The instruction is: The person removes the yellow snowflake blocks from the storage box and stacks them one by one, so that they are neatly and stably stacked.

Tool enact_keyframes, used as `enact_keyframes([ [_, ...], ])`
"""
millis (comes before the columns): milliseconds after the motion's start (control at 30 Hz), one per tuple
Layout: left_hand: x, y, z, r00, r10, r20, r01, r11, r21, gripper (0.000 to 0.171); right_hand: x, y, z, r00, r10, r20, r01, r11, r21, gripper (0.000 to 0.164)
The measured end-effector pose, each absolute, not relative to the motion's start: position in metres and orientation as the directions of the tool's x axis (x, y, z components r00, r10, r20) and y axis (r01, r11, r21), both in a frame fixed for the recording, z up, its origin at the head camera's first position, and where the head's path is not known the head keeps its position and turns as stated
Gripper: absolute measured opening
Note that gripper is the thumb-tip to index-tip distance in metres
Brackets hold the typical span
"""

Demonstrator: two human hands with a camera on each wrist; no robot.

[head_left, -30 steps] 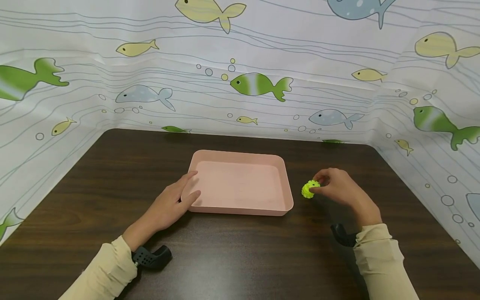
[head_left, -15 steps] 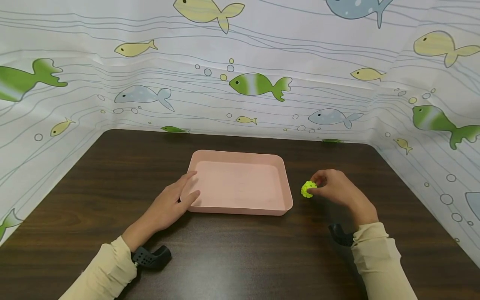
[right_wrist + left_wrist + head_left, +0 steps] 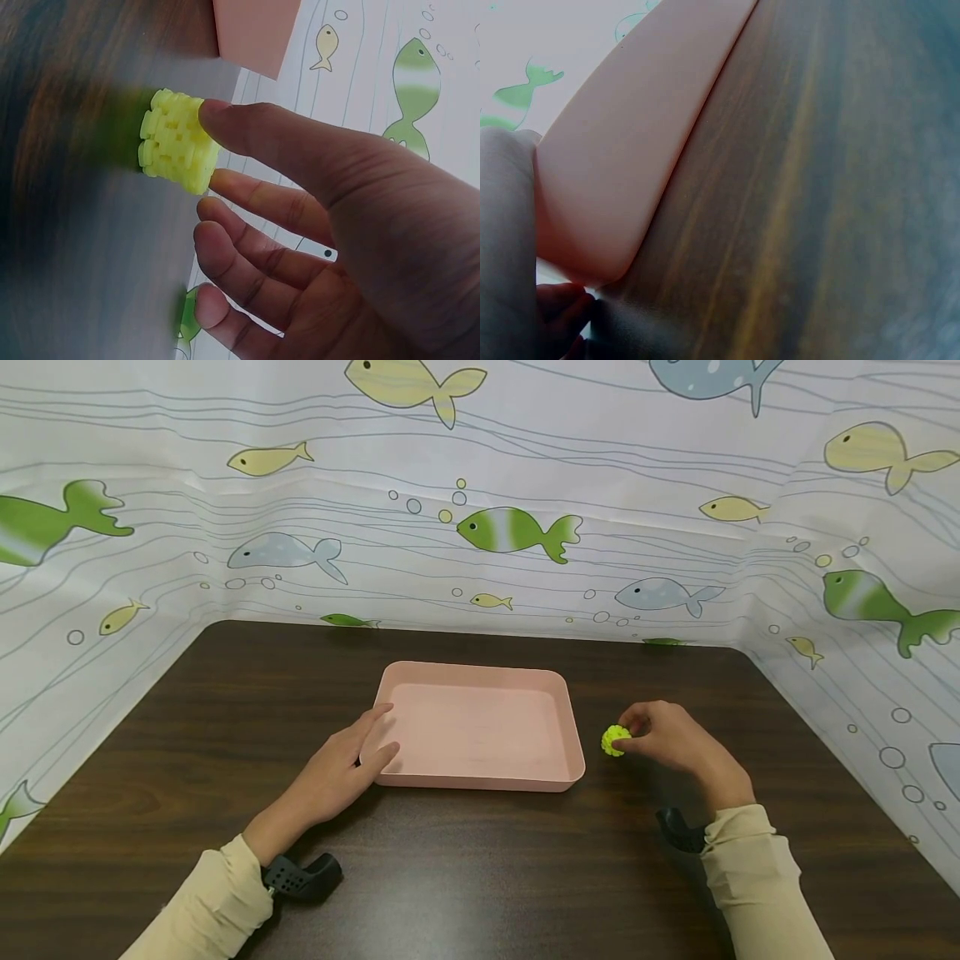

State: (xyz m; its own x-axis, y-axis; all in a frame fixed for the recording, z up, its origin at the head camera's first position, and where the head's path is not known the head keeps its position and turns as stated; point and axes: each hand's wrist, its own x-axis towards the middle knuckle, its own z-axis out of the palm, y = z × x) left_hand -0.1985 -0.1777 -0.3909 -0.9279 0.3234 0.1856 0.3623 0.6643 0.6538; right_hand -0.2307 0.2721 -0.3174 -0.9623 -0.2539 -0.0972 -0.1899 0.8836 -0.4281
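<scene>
A pale pink tray (image 3: pixel 476 727) with low walls lies on the dark table. My left hand (image 3: pixel 341 772) holds it at the left end: thumb and forefinger reach over the rim, while other fingers (image 3: pixel 564 319) sit outside by the corner. To the right of the tray, my right hand (image 3: pixel 671 739) pinches a neon-yellow knobbly toy piece (image 3: pixel 176 141) between thumb and forefinger. The piece looks round with blocky bumps and a flat side. The other fingers are loosely bent away from it. Whether it touches the table is hard to tell.
The dark wood-grain table (image 3: pixel 450 877) extends around the tray. A white sheet (image 3: pixel 420 452) printed with fish rises along its back and sides. Each wrist wears a black strap device (image 3: pixel 303 877) below a cream sleeve (image 3: pixel 217 889).
My right hand, holding the yellow toy piece, has shifted very slightly left and down in the head view. The left hand and tray stay put.
</scene>
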Motion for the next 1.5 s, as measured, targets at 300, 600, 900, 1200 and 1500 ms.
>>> enact_keyframes([
  [300, -0.198, -0.179, -0.389, -0.928, 0.321, 0.189, 0.363, 0.663, 0.654, 0.067, -0.233, 0.270, -0.316, -0.960, -0.248, -0.133, -0.174, 0.895, -0.410, 0.047],
  [600, -0.198, -0.179, -0.386, -0.927, 0.320, 0.194, 0.365, 0.658, 0.658, 0.067, -0.233, 0.265, -0.313, -0.960, -0.231, -0.161, -0.151, 0.905, -0.397, 0.042],
  [900, -0.199, -0.179, -0.386, -0.926, 0.322, 0.198, 0.369, 0.652, 0.662, 0.067, -0.231, 0.264, -0.306, -0.970, -0.214, -0.116, -0.160, 0.920, -0.359, 0.053],
  [1200, -0.196, -0.180, -0.390, -0.926, 0.326, 0.193, 0.367, 0.647, 0.668, 0.067, -0.215, 0.215, -0.306, -0.947, -0.297, 0.124, -0.322, 0.865, -0.384, 0.044],
  [1500, -0.194, -0.179, -0.390, -0.926, 0.323, 0.194, 0.366, 0.647, 0.669, 0.067, -0.207, 0.189, -0.318, -0.925, -0.380, 0.035, -0.365, 0.856, -0.366, 0.057],
])
